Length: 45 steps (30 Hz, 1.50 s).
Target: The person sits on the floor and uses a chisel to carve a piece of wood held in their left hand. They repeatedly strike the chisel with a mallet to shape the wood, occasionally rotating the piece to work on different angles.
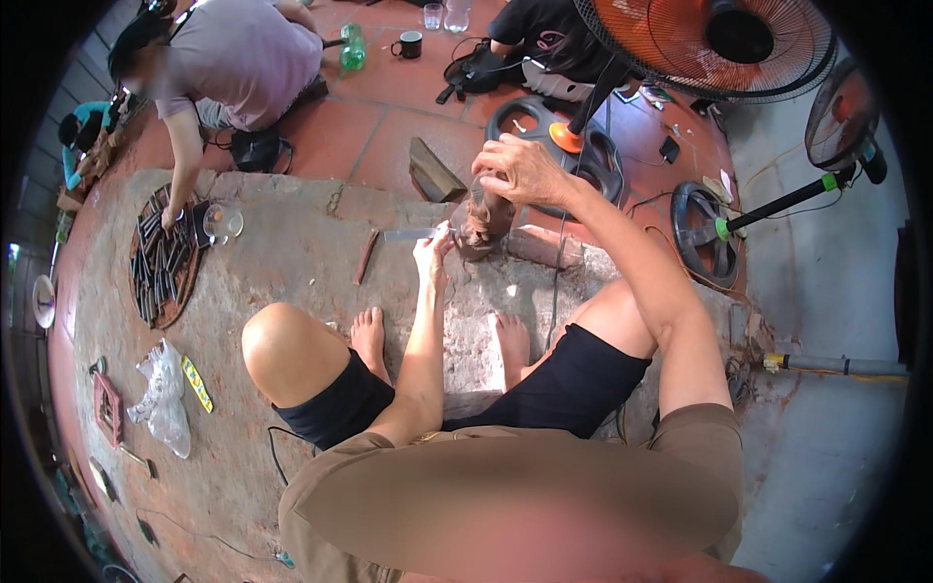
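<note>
A brown carved figure (476,225), apparently wood, stands upright on the ground in front of my feet. My right hand (525,173) is closed over its top from the right side. Low at the figure's left side, my left hand (433,253) pinches a flat, pale, metal-looking strip (406,234) that points left. Whether the strip's hidden end touches the carving, I cannot tell. Left of that hand lies a thin brown stick (366,257). Just behind the carving is an angular wooden block (434,173), and a brick (544,247) sits to its right.
Far left, a person (238,63) reaches into a round basket (192,267) of dark rod-like tools, beside a glass jar (224,222). Two standing fans (714,44) rise at right, with cables around their bases. A plastic bag (165,398) lies at left. Another person (549,39) sits behind.
</note>
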Each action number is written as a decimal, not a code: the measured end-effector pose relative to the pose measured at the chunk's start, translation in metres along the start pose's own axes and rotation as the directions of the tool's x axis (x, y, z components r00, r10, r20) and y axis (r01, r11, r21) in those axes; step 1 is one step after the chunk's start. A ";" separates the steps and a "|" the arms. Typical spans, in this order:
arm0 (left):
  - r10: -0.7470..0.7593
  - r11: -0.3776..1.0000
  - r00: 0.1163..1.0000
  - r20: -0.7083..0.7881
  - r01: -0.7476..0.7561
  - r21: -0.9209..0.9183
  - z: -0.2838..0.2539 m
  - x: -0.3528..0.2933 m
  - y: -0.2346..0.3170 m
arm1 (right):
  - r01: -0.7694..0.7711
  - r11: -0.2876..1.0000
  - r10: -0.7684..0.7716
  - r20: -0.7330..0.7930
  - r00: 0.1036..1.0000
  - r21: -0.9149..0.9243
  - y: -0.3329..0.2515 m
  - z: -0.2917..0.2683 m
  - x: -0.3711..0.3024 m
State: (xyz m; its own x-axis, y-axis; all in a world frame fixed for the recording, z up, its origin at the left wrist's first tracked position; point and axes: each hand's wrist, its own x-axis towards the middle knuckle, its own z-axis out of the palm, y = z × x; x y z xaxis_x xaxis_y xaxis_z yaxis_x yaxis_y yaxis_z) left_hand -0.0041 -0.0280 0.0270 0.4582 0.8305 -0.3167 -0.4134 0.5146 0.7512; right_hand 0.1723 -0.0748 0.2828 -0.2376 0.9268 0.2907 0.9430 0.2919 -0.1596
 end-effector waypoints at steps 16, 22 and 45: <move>0.045 0.998 0.999 0.016 -0.044 -0.047 0.001 -0.003 -0.002 | -0.137 0.972 0.138 0.008 0.990 0.191 0.001 -0.004 0.001; 0.036 0.998 0.999 -0.004 -0.037 -0.044 0.008 -0.008 0.006 | -0.470 0.670 0.460 0.176 0.870 0.574 0.002 -0.007 0.011; 0.011 0.997 1.000 0.007 -0.012 0.078 0.019 -0.011 0.012 | -0.552 0.226 0.524 0.378 0.763 0.803 0.008 0.007 0.012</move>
State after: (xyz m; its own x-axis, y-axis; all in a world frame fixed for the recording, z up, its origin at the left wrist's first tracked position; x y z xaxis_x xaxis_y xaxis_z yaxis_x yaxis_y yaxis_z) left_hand 0.0010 -0.0353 0.0509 0.4590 0.8348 -0.3040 -0.3564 0.4865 0.7977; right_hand 0.1756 -0.0591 0.2782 0.2248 0.9497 -0.2182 0.1571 -0.2563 -0.9537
